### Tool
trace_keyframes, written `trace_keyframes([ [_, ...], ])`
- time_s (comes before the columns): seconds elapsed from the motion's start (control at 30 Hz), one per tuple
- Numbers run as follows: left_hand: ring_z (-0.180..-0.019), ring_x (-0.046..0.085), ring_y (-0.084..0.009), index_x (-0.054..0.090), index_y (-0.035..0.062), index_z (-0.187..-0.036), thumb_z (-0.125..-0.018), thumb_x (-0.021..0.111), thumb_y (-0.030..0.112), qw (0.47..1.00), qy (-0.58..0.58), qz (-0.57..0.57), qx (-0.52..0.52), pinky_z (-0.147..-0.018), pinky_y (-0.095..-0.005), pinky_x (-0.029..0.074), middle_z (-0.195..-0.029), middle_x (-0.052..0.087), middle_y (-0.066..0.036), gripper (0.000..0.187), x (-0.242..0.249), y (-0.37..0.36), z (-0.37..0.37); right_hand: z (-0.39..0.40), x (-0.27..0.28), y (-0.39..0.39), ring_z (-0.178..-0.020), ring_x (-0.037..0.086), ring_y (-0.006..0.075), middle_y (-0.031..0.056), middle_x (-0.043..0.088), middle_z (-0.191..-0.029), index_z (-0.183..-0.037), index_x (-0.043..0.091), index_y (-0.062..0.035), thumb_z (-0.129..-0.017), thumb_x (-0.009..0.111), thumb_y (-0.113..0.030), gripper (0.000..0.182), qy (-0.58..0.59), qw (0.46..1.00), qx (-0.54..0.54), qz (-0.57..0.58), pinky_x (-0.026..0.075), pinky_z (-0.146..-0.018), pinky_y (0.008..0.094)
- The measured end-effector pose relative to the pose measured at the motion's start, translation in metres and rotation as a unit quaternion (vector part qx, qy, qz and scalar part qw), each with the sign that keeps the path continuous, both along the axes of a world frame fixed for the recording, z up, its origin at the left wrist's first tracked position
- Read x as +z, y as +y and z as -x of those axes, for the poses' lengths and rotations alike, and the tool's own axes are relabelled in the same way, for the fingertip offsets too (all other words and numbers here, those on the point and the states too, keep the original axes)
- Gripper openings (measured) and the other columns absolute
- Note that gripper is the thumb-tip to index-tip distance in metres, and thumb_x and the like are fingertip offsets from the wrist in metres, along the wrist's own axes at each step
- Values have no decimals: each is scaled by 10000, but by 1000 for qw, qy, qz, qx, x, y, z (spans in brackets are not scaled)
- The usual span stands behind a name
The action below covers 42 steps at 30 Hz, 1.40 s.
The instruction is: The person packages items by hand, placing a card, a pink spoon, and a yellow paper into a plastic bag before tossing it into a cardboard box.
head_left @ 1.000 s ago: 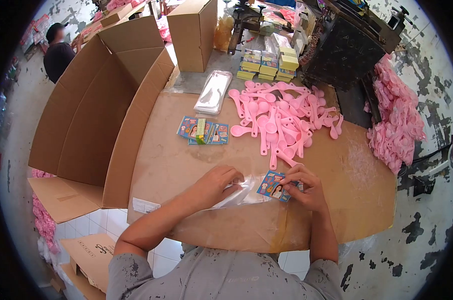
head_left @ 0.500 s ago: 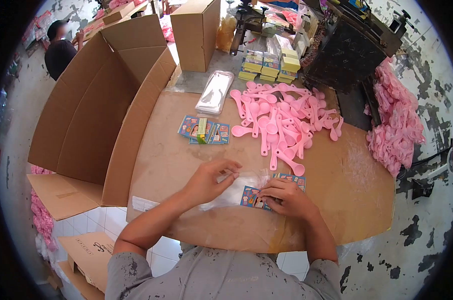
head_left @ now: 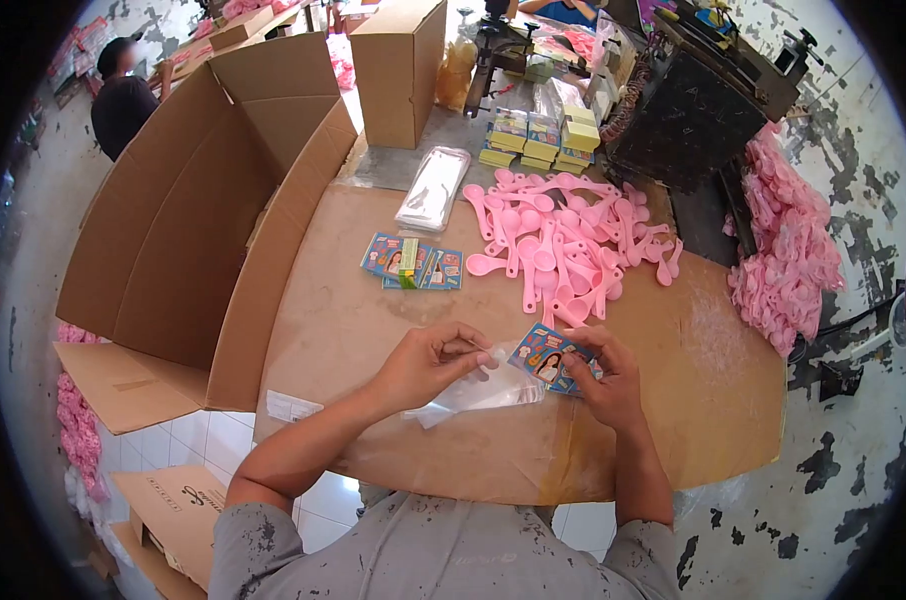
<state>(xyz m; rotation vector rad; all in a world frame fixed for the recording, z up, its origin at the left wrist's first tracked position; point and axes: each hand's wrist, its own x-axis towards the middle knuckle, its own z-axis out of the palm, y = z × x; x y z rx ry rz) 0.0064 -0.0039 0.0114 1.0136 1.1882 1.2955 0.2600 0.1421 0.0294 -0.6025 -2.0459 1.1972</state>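
My left hand (head_left: 435,362) pinches the edge of a clear plastic bag (head_left: 483,393) between thumb and fingers. The bag stretches low over the cardboard-covered table, toward the cards. In my right hand (head_left: 607,378) are blue printed cards (head_left: 541,354) with a picture of a person on them, tilted toward the bag's edge. Just beyond them lies a heap of pink plastic spoons (head_left: 546,250). Farther left, a fanned pile of similar cards (head_left: 388,252) has a yellow-green strip across it. Behind that rests a stack of clear bags (head_left: 433,190).
A large open carton (head_left: 173,210) stands along the left side, with an upright box (head_left: 398,80) at the back. Banded card stacks (head_left: 539,138) sit near a dark machine (head_left: 683,110). Bagged pink items (head_left: 783,250) hang at the right. Another person (head_left: 123,105) is at far left.
My right hand has lifted the cards from the table and tilted them up. My left hand has moved slightly right, and its fingers have closed on the bag's edge.
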Motion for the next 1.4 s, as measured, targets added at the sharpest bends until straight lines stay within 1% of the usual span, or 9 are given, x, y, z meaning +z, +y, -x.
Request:
trace_keyframes([
  [0.17,-900,727,-164,711,-17,-1178,-1031,681,88,974,220,-48,25,-816,-294,576,-1011,771,-120,183,-14,4,2,-5,-3,0,-935,680,142,72,727,-1063,-1198,721,-36,-924,705,37,284,29,999,-23,5,550,-821,305],
  [0.27,-847,718,-184,730,-1,-1143,-1019,695,99,960,275,-45,35,-800,-304,577,-1009,761,-132,162,-13,4,-2,1,2,-11,-939,695,176,70,738,-1082,-1210,718,-49,-930,689,33,292,-21,990,135,-15,561,-825,325],
  [0.4,-870,732,-180,729,-13,-1153,-1014,709,107,952,305,-25,32,-798,-314,586,-1011,765,-117,185,-5,4,1,21,-13,-14,-905,695,260,105,707,-994,-1220,713,-72,-885,682,50,357,-139,939,198,-246,557,-788,365],
  [0.6,-947,759,-178,685,-61,-1215,-1027,696,93,998,-46,17,46,-808,-303,610,-1064,784,-135,243,-5,5,15,13,2,-14,-915,689,254,115,698,-1003,-1191,722,-40,-884,709,20,312,-128,980,139,-64,540,-848,393],
  [0.7,-1010,764,-194,655,-75,-1268,-1027,698,92,997,-72,14,13,-840,-288,617,-1094,777,-166,297,5,2,13,13,14,-9,-914,686,230,111,711,-1028,-1175,728,-27,-900,720,3,277,-91,995,37,-37,537,-833,374],
  [0.9,-1017,764,-206,656,-65,-1288,-1005,711,45,999,-47,3,7,-894,-333,630,-1074,779,-166,309,4,-2,1,16,15,-8,-891,665,193,102,705,-1046,-1204,733,-30,-914,718,5,293,42,995,-21,90,533,-801,344],
  [1.2,-999,744,-156,649,0,-1359,-1019,698,55,993,91,-30,-65,-875,-304,611,-1097,781,-125,348,4,-5,-5,23,34,-11,-934,667,125,59,672,-999,-1198,710,35,-915,739,42,284,-142,969,160,-124,558,-789,301],
  [1.3,-1018,736,-147,623,28,-1404,-1013,700,43,978,176,14,-108,-876,-308,610,-1100,780,-129,398,17,-7,-8,31,22,-23,-866,668,127,86,690,-987,-1152,728,22,-936,755,-31,224,-82,994,49,57,546,-729,270],
  [1.4,-1023,732,-147,598,19,-1421,-1024,680,32,990,109,-2,-87,-870,-313,611,-1132,772,-134,405,4,-5,-8,28,3,-21,-879,672,103,94,701,-1040,-1131,724,43,-969,746,-67,197,-2,992,-6,123,552,-724,240],
])
